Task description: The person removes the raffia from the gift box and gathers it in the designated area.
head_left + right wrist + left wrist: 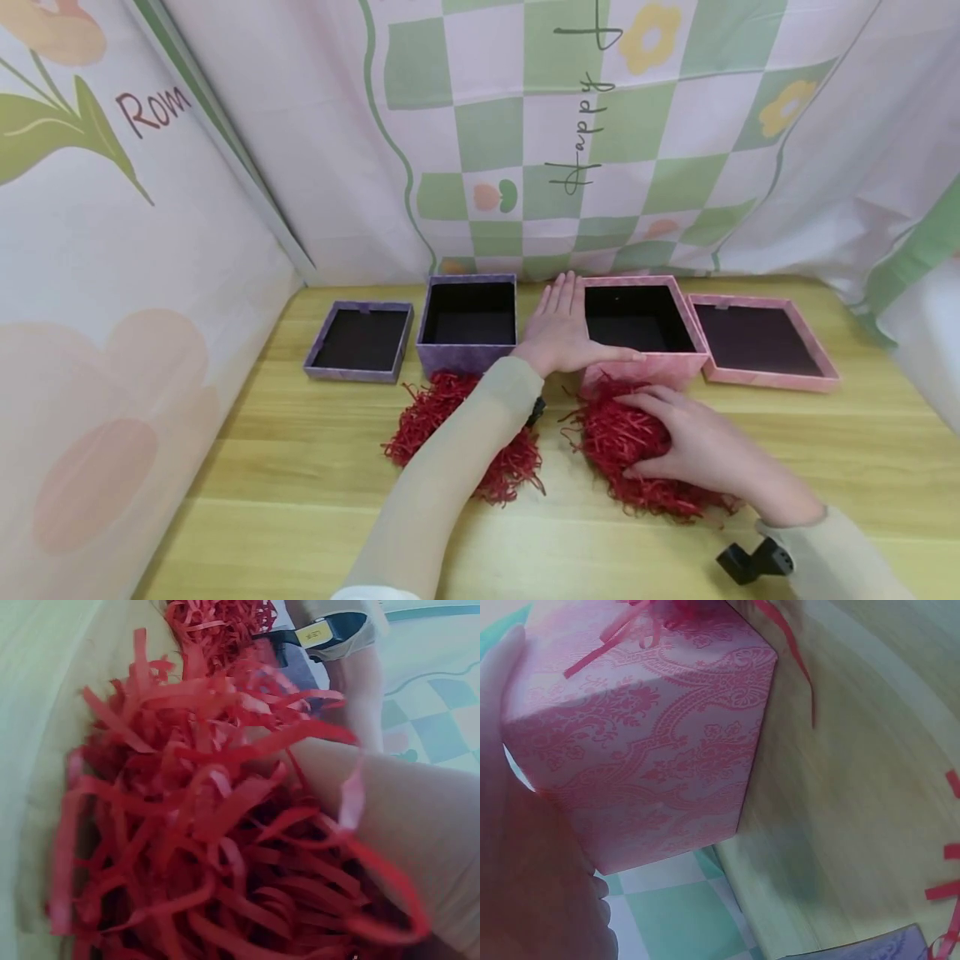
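Note:
A pink patterned open box [652, 367] with a black inside stands near the back of the table. My left hand [562, 329] rests against its left side, fingers straight and the thumb lying along the front rim. In the left wrist view the patterned wall of the pink box [660, 735] fills the upper left. In front of that box lies a pile of red shredded paper [618, 437]. My right hand [697, 442] grips this pile from the right, fingers and thumb curved round it. Red strips [195, 847] cover much of the right wrist view and hide the fingertips there.
A purple open box [457, 358] stands left of the pink one, with its purple lid [352, 375] farther left. Another heap of red shredded paper [427, 421] lies before it, partly under my left forearm. The pink lid [772, 379] sits at the right. Curtains border the table.

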Tool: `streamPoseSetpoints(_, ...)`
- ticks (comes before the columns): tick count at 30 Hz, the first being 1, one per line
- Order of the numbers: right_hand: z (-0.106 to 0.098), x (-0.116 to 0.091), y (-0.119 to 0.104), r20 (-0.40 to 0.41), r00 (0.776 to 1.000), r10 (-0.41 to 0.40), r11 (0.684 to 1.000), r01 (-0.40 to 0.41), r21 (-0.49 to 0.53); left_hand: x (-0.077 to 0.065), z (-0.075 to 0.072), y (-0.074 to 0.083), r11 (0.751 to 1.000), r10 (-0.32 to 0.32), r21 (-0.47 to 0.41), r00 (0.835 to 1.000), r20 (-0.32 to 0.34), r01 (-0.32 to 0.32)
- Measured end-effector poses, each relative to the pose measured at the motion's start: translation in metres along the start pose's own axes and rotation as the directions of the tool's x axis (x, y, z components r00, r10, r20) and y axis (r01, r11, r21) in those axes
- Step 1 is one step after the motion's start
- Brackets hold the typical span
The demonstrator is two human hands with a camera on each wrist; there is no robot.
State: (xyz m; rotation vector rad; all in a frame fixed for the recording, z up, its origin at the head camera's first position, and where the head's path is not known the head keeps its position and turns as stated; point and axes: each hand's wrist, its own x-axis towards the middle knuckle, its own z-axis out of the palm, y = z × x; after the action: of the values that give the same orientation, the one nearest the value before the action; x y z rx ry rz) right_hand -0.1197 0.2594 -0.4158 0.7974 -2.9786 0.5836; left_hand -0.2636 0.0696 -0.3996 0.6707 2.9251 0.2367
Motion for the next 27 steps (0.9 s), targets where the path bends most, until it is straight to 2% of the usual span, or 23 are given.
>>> streamPoseSetpoints(15,-0.025,-0.006,-0.010,-0.053,0.998,0.024,1.000,-0.023,0.016,-0.002,0.000,0.000,1.000,0.007,-0.016,1.000,-0.017,-0.007)
streamPoseSetpoints(27,-0.044,-0.013,-0.010,-0.168,0.986,-0.013,1.000,0.012,-0.006,-0.008,-0.003,0.001,0.999,0.015,-0.035,0.999,-0.033,-0.016)
